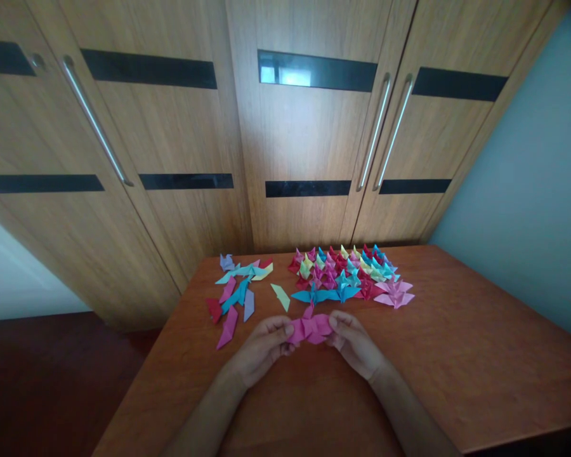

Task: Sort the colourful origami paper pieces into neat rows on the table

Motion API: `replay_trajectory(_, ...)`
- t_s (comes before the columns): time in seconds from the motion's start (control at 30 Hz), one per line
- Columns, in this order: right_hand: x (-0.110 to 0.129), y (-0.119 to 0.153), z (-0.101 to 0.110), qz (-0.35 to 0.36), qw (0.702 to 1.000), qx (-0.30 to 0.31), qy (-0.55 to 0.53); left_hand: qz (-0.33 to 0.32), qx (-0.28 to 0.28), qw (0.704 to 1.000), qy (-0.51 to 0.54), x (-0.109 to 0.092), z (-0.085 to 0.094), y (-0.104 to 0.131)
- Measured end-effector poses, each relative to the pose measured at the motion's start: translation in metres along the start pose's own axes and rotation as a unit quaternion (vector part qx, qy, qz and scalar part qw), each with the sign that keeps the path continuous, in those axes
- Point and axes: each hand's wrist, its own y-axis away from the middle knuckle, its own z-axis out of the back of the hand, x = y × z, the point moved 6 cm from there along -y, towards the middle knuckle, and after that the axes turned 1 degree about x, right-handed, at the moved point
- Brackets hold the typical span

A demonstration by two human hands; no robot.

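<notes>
Between my two hands, just above the table, is a pink origami crane (309,327) with its wings spread. My left hand (268,346) pinches the left wing between thumb and fingers. The right wing is pinched the same way by my right hand (353,343). Behind it stand several finished paper cranes (330,276) in packed rows of red, pink, yellow and blue. Two blue cranes (326,295) and a light pink crane (394,293) form the front of that group. A flat yellow folded paper piece (280,296) lies just beyond my left hand.
Several loose folded paper pieces (238,295) in pink, blue, red and lilac lie on the left of the brown table (457,355). A wooden wardrobe (309,139) with metal handles rises behind the table's far edge. A pale blue wall (523,209) is on the right.
</notes>
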Motion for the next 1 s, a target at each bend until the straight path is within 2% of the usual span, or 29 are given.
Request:
replay_trajectory(0.1, 0.002, -0.001, 0.001, 0.008, 1.000, -0.008, -0.009, -0.008, -0.010, 1.000, 0.000, -0.002, 0.003, 0.000)
replay_trajectory(0.2, 0.004, -0.002, 0.005, 0.024, 0.999, -0.048, -0.001, -0.013, -0.019, 0.999, -0.036, -0.004, 0.004, 0.000)
replay_trajectory(0.3, 0.007, -0.005, 0.011, 0.049, 0.990, -0.090, 0.092, -0.020, -0.043, 0.993, -0.109, -0.005, 0.006, -0.003)
replay_trajectory(0.43, 0.014, -0.006, 0.020, 0.094, 0.957, -0.165, 0.219, -0.034, -0.095, 0.974, -0.202, -0.003, 0.011, -0.007)
replay_trajectory(0.57, 0.026, 0.001, 0.021, 0.177, 0.909, -0.219, 0.307, -0.042, -0.144, 0.956, -0.253, -0.002, 0.016, -0.009)
replay_trajectory(0.63, 0.026, 0.004, 0.012, 0.196, 0.887, -0.192, 0.371, -0.048, -0.157, 0.951, -0.262, -0.004, 0.015, -0.008)
replay_trajectory(0.7, 0.022, 0.004, 0.000, 0.196, 0.866, -0.135, 0.440, -0.051, -0.163, 0.947, -0.271, -0.005, 0.013, -0.008)
replay_trajectory(0.8, 0.016, 0.005, -0.012, 0.196, 0.832, -0.080, 0.513, -0.057, -0.148, 0.947, -0.279, -0.004, 0.007, -0.008)
replay_trajectory(1.0, 0.018, 0.008, -0.017, 0.234, 0.786, -0.086, 0.565, -0.078, -0.103, 0.947, -0.296, -0.002, 0.002, -0.012)
